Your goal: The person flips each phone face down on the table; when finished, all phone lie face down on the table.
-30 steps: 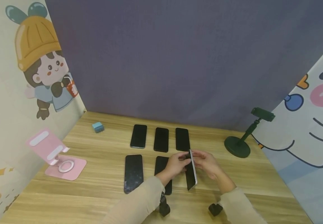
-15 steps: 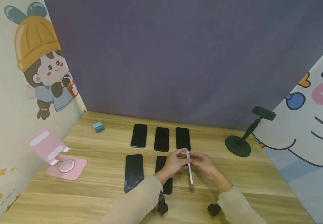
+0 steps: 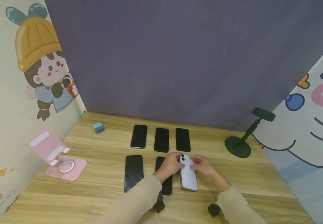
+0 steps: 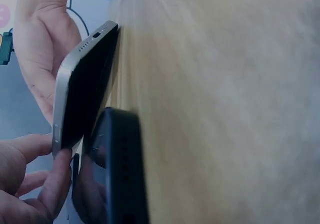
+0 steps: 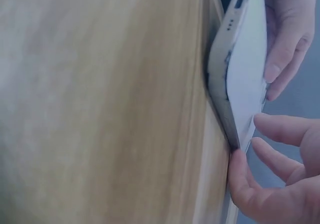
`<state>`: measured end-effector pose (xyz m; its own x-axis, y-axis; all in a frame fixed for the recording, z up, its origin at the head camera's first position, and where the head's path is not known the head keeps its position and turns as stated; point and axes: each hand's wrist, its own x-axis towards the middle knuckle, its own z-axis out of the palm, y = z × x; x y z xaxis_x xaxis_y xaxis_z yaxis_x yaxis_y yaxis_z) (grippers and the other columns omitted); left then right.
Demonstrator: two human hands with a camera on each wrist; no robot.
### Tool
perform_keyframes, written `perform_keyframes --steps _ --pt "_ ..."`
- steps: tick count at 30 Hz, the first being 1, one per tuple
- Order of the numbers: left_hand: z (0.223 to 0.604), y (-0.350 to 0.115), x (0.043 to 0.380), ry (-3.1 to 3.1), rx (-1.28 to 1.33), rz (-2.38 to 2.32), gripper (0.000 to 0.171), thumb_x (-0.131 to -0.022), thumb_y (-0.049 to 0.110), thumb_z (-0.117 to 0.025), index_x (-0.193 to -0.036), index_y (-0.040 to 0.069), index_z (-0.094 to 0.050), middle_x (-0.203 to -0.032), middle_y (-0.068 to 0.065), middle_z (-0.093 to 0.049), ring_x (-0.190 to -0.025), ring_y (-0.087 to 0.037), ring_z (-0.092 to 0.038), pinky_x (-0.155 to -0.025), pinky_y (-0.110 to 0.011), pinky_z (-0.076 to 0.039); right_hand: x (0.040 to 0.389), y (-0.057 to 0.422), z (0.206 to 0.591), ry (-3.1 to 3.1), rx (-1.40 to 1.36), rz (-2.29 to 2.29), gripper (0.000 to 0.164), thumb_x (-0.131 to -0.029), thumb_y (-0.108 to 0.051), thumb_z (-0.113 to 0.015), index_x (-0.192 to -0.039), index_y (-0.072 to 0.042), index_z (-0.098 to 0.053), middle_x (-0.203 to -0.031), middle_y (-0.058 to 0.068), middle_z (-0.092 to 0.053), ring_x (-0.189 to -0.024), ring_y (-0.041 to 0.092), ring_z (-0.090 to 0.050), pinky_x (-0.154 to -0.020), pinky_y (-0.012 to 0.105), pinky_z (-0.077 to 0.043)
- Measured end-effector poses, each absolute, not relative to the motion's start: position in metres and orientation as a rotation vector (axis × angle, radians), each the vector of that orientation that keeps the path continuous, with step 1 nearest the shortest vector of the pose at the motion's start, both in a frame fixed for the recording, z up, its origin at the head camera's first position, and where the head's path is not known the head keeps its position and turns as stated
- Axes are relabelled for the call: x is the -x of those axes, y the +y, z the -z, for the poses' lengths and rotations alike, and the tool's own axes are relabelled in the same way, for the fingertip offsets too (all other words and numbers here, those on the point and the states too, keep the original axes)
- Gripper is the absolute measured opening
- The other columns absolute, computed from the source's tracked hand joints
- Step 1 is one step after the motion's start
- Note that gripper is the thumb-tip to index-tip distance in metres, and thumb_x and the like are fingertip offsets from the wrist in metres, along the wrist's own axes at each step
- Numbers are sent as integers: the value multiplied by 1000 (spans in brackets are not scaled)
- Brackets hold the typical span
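Observation:
Between my two hands is a white smartphone (image 3: 189, 176), its pale back with two camera lenses turned up. My left hand (image 3: 170, 165) pinches its upper left edge, thumb on the back. From the other side my right hand (image 3: 204, 166) pinches the right edge near the top. The left wrist view shows the phone (image 4: 90, 83) tilted above the wood, black screen facing down. In the right wrist view, my right thumb and a finger (image 5: 240, 176) straddle the phone's edge. A black phone (image 3: 167, 186) lies partly hidden under my left wrist.
Another dark phone (image 3: 133, 172) lies at the left of the near row. Behind it, three phones, including a black phone (image 3: 161, 140), form a far row. A pink stand (image 3: 66, 166), a blue block (image 3: 98, 127) and a dark green stand (image 3: 238, 146) sit around the wooden table (image 3: 108, 143).
The white phone has turned from nearly edge-on, with part of its black screen in sight, to back side up. Both hands have kept hold of it near the same spot.

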<state>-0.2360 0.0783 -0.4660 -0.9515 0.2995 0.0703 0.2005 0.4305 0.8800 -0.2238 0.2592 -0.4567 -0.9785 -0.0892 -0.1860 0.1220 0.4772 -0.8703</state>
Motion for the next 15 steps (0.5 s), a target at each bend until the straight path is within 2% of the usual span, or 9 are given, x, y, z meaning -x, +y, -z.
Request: perform_keyframes --steps 6,15 --pt "470 83 237 2700 -458 -1382 45 -77 4 -81 -117 -7 -64 -102 -13 -69 -88 -18 -64 -78 -29 -53 224 257 455 2554 -34 1473 43 -81 10 -68 -122 12 -57 -108 24 -59 -97 32 -58 -80 39 -55" --pt "466 87 233 2736 -396 -1309 49 -76 3 -80 -119 -10 -62 -110 -20 -64 -98 -28 -62 -85 -37 -53 226 257 458 2606 -53 1401 42 -80 9 -70 -120 9 -58 -100 18 -59 -91 29 -57 -77 36 -53"
